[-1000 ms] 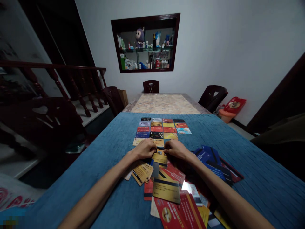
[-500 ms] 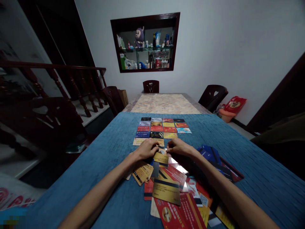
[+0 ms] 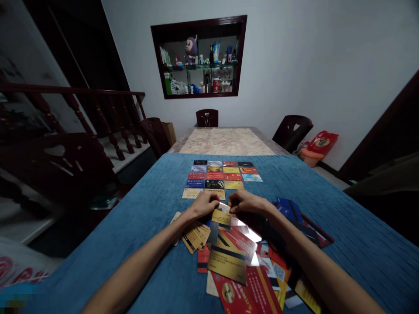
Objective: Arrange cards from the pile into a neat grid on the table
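Both hands are closed at the far edge of a loose pile of plastic cards. My left hand (image 3: 204, 204) and my right hand (image 3: 246, 202) pinch opposite sides of a pale card (image 3: 224, 208), partly hidden by the fingers. Just below it lies a gold card (image 3: 221, 219) with a dark stripe. Closer to me are a larger-looking gold card (image 3: 227, 263), red cards (image 3: 250, 290) and several yellow cards (image 3: 196, 237) by my left forearm. Beyond my hands, several cards stand in rows, among them a black card (image 3: 214, 184) and a blue card (image 3: 195, 184).
A blue cloth (image 3: 147, 205) covers the near part of the table. Blue cards (image 3: 288, 209) lie to the right of my right wrist. Dark chairs (image 3: 293, 131) stand around the table. A wall niche (image 3: 199, 61) holds bottles and a plush toy.
My left hand has shifted slightly right and down. The pale card between my fingers shows a bit more of its upper edge. The rows of cards look unchanged.
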A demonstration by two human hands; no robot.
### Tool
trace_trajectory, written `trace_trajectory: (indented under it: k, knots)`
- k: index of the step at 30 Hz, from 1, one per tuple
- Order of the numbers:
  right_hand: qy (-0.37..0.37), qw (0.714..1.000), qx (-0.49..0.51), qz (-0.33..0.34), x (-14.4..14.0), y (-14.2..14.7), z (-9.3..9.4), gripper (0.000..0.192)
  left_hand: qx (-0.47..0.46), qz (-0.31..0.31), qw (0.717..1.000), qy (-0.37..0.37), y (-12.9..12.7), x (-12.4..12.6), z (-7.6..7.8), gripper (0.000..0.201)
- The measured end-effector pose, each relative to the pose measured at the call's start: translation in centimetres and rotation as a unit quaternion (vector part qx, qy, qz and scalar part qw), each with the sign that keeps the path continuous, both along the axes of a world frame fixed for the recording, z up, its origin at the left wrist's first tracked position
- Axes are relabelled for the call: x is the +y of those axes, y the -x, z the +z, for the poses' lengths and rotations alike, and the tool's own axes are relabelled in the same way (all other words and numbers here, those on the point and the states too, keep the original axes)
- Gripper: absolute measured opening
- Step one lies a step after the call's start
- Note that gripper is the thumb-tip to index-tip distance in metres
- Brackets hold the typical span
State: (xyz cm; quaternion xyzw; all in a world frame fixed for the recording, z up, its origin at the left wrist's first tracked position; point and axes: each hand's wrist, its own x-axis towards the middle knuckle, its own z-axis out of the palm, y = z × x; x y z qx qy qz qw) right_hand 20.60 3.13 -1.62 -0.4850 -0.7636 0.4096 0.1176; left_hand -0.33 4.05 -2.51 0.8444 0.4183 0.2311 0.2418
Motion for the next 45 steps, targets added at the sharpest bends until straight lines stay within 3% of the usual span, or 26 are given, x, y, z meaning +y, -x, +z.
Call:
trace_trajectory:
  k: [8,14,20,24,29,35,41,45]
  knots:
    - [-0.016,0.995,0.098,0.013,-0.7,0.2,1.1,0.034,-0.033,0.016,0.999,-0.005,-0.4,-0.3,0.3,0.020]
    - [-0.020,0.993,0.117,0.005,-0.9,1.1,0.6,0.030,-0.079,-0.001,0.997,-0.020,-0.6,-0.7,0.5,0.018]
    - [-0.014,0.992,0.118,-0.052,-0.2,0.3,-0.1,0.026,-0.114,0.007,0.993,-0.002,-0.6,-0.7,0.5,0.019]
    - [-0.025,0.988,0.125,-0.093,0.1,-0.9,0.4,0.018,-0.119,-0.009,0.993,0.008,-0.6,-0.8,0.4,0.022]
    - [-0.022,0.980,0.161,-0.114,-0.1,-1.9,1.6,0.021,-0.109,-0.014,0.994,0.004,-0.7,-0.9,0.6,0.026]
    - [-0.029,0.979,0.150,-0.134,-0.5,-2.2,1.9,0.030,-0.110,-0.001,0.994,-0.008,-0.6,-0.9,1.1,0.025]
    - [0.032,0.980,0.115,-0.159,-2.2,-2.7,1.4,0.034,-0.111,-0.014,0.994,0.017,-1.0,-1.4,1.1,0.022]
    - [0.012,0.985,0.083,-0.151,-3.5,-3.1,0.9,0.034,-0.089,-0.031,0.995,0.013,-1.4,-2.0,1.1,0.021]
